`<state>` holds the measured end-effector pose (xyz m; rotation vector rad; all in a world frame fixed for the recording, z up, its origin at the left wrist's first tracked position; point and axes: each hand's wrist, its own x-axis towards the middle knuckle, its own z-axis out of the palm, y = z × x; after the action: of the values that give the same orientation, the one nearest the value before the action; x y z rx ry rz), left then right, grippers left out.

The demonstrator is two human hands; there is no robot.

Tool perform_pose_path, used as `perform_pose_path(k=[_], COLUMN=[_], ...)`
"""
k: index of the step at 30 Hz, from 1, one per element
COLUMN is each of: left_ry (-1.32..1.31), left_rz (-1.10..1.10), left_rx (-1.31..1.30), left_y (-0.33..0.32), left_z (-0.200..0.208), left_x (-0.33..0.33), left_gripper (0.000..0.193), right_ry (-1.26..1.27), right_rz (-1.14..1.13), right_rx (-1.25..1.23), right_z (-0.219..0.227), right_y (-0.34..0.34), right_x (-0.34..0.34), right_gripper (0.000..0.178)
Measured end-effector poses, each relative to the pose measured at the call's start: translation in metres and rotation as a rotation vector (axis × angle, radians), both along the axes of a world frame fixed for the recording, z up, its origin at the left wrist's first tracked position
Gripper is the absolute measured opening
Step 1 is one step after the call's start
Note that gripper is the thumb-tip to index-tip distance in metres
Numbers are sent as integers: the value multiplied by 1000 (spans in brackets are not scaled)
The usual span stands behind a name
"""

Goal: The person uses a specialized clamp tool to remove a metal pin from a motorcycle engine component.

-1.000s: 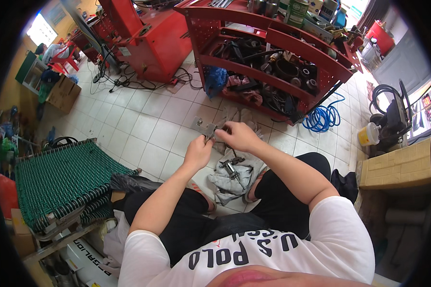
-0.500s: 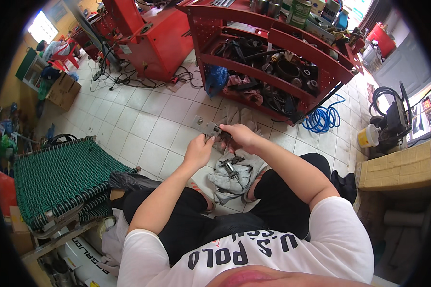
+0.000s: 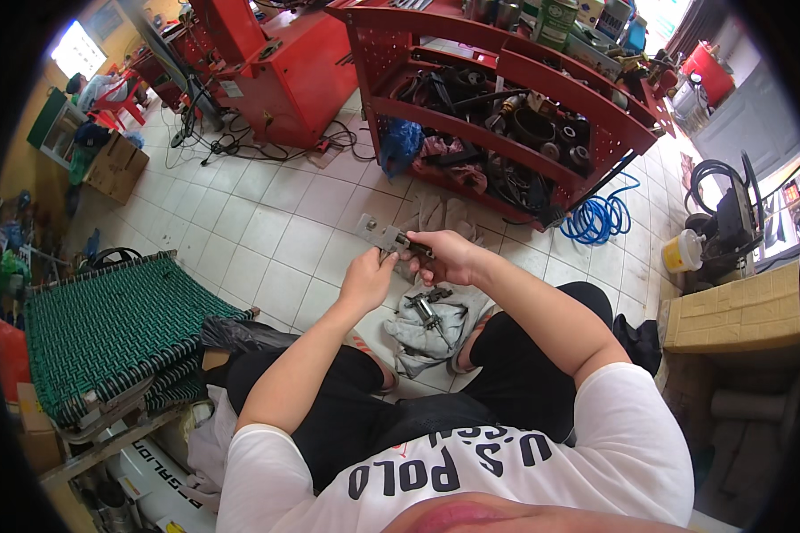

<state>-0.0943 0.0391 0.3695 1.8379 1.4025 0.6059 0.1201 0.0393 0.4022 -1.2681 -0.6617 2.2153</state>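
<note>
Here, in the head view, the left hand point(image 3: 365, 279) pinches the bracket point(image 3: 389, 238) by its near edge, the right hand point(image 3: 448, 257) curls round a dark part point(image 3: 417, 245) just beside it, both held above the floor point(image 3: 280, 253)

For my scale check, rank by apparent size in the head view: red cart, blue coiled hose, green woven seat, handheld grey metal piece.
1. Red cart
2. Green woven seat
3. Blue coiled hose
4. Grey metal piece, partly hidden
</note>
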Motion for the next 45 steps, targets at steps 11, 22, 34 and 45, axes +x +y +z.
perform_pose_path(k=[11,22,34,45], left_ry=[52,55,79,41], left_rz=[-14,-6,-20,-15], left_rx=[4,-10,-62,0], left_y=[-2,-1,-1,-5], left_z=[0,0,7,-6], left_x=[-1,-1,2,-1], left_gripper=[38,38,37,38], right_ry=[-1118,-1290,-300,-543], right_rz=[161,159,38,55], right_rx=[1185,1358,187,612], right_z=[-9,9,-6,-22], right_y=[-13,-16,1,-1], right_x=[-12,-14,-6,-6], right_gripper=[37,36,44,45])
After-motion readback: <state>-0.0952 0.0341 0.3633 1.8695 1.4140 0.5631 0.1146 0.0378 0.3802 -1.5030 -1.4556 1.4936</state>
